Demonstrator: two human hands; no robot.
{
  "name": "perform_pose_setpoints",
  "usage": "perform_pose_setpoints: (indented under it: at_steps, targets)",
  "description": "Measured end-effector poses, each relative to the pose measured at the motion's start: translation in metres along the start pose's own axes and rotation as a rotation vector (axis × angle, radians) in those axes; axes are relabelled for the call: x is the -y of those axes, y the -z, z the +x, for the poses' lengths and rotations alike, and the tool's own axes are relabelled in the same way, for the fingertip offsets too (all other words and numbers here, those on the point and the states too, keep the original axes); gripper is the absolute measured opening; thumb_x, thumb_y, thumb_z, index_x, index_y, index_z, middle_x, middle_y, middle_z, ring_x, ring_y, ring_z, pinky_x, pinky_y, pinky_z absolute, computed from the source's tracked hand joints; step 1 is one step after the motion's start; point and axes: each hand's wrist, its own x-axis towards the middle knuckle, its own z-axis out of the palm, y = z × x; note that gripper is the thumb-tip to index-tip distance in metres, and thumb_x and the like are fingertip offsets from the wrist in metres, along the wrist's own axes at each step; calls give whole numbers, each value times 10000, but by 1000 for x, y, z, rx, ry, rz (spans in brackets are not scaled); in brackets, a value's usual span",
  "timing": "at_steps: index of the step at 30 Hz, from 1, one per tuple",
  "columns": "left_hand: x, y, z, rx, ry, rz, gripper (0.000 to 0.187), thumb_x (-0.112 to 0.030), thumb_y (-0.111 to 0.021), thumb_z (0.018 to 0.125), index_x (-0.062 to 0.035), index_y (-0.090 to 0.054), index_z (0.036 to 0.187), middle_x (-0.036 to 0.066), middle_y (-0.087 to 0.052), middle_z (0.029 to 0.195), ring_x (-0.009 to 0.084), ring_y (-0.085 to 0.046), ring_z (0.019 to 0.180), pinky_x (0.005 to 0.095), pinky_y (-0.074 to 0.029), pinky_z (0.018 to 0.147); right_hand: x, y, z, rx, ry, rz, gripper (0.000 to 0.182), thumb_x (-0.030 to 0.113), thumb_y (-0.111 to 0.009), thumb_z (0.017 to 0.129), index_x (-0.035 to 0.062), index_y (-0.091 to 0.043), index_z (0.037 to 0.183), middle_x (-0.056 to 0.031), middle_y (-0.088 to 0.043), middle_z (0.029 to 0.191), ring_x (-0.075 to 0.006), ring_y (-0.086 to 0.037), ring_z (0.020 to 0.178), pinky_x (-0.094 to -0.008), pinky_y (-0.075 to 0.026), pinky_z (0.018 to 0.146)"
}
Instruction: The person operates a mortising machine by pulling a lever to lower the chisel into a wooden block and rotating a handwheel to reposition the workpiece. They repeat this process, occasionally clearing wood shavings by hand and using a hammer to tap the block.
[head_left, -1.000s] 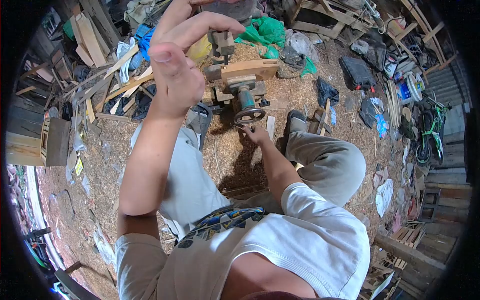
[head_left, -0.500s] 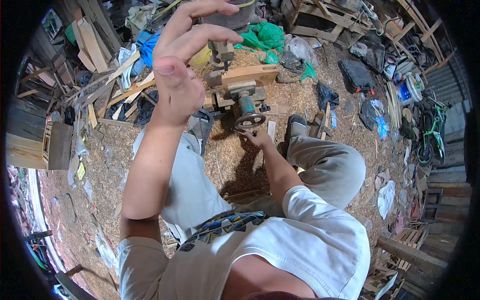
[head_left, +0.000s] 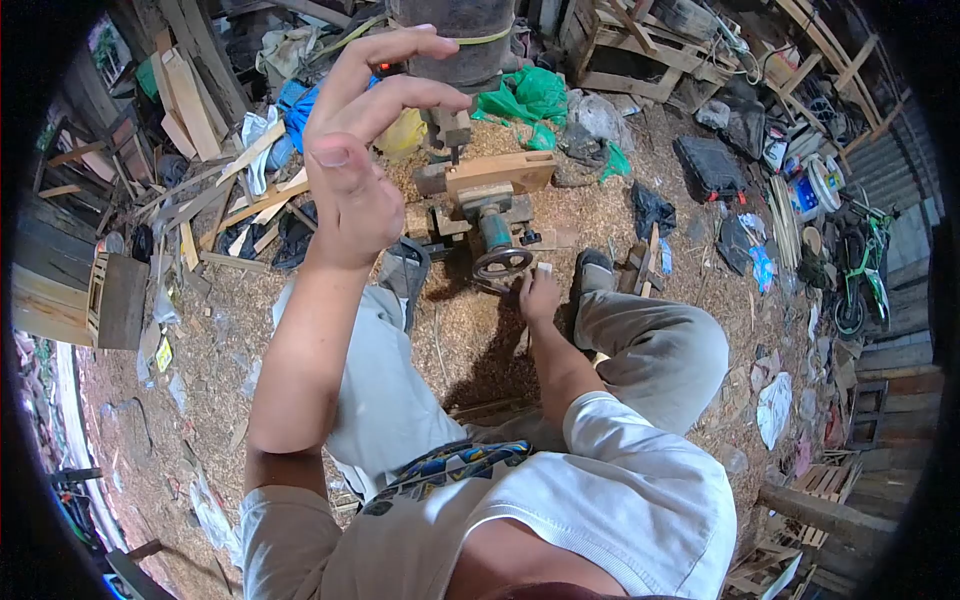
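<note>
Raised close to the camera, my left hand [head_left: 360, 165] has its curved fingers spread and holds nothing. My right hand [head_left: 540, 297] is low, just right of the vise's handwheel [head_left: 503, 264], with its fingers curled over a pale flat strip [head_left: 544, 267]. Only the strip's top end shows; the fingertips are hidden. The vise [head_left: 495, 230] has a worn green body. At its far end stands a wooden block [head_left: 503, 172] with a slot near its right end, apparently between the jaws.
Wood shavings [head_left: 450, 345] cover the floor. Scrap boards [head_left: 265, 200] lie at the left, and a green plastic bag [head_left: 525, 95] lies beyond the vise. To the right are a black case [head_left: 711, 165], a white bucket [head_left: 825, 182] and a small green bicycle [head_left: 865, 265].
My right hand has moved from beneath the handwheel to the right, onto the pale strip. My left hand stays raised and spread. The view has tilted slightly upward.
</note>
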Motion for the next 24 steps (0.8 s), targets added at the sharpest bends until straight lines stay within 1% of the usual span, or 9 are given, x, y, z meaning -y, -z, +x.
perform_pose_setpoints:
  at_steps: [4, 7, 10, 13, 17, 19, 21, 23, 24]
  targets:
    - [-3, -2, 1, 6, 13, -12, 1082, -769, -23, 1008, 16, -761, 898, 197, -665, 1233, 373, -603, 1229, 455, -420, 1080, 0, 11, 57, -28, -92, 48, 237, 250, -552, 1030, 30, -639, 1027, -240, -654, 964, -451, -606, 981, -557, -466, 859]
    - [-4, -6, 1, -6, 46, -35, 1095, -791, -27, 994, 18, -759, 899, 195, -665, 1227, 384, -596, 1240, 470, -411, 1097, 3, 27, 105, -154, 3, 18, 259, 265, -527, 1043, 36, -646, 1022, -237, -670, 1004, -452, -608, 1007, -560, -453, 903]
    - [-13, -9, 6, 8, 75, -28, 1095, -804, -34, 987, 11, -761, 905, 193, -660, 1238, 383, -570, 1280, 481, -386, 1126, 17, 45, 168, -161, 2, 29, 297, 310, -501, 1058, 56, -656, 1055, -219, -683, 1052, -433, -614, 1039, -550, -443, 945]
    - [-14, -16, 8, 7, 55, -24, 1059, -785, -53, 1003, -3, -761, 907, 194, -654, 1250, 383, -549, 1309, 487, -366, 1145, 50, 77, 240, -257, 82, 33, 298, 316, -502, 1057, 63, -658, 1086, -192, -690, 1047, -409, -623, 1038, -534, -449, 946]
    - [-11, -24, 11, 24, 55, -24, 1000, -750, -94, 1027, -13, -756, 891, 193, -658, 1238, 397, -564, 1295, 513, -381, 1138, 110, 124, 335, -480, 195, 168, 242, 289, -523, 1042, 80, -644, 1032, -163, -677, 1008, -371, -613, 1005, -518, -447, 920]
    - [-10, -26, 13, 50, 76, -8, 1062, -768, -36, 1006, -15, -774, 882, 201, -662, 1253, 397, -556, 1300, 539, -365, 1156, 143, 142, 379, -622, 226, 258, 203, 274, -549, 1031, 95, -645, 1042, -163, -670, 991, -368, -616, 973, -515, -458, 867]
    - [-12, -28, 16, 39, 85, -13, 1042, -761, -48, 1012, -26, -775, 880, 202, -660, 1243, 400, -552, 1300, 542, -367, 1154, 181, 173, 405, -619, 301, 375, 243, 287, -561, 1041, 66, -658, 1071, -182, -678, 994, -383, -634, 972, -484, -485, 862]
    - [-9, -30, 19, 36, 88, -6, 1033, -752, -53, 1019, -25, -771, 870, 201, -660, 1233, 401, -552, 1298, 539, -367, 1152, 212, 187, 436, -315, 298, 883, 322, 324, -540, 1068, 30, -661, 1121, -209, -692, 1017, -394, -652, 977, -442, -504, 874]
    - [-7, -30, 20, 39, 83, 9, 1027, -746, -55, 1023, -26, -769, 862, 198, -660, 1229, 396, -554, 1296, 536, -365, 1152, 226, 192, 452, -258, 336, 945, 372, 344, -518, 1085, 3, -649, 1154, -237, -692, 1043, -394, -663, 969, -402, -512, 876]
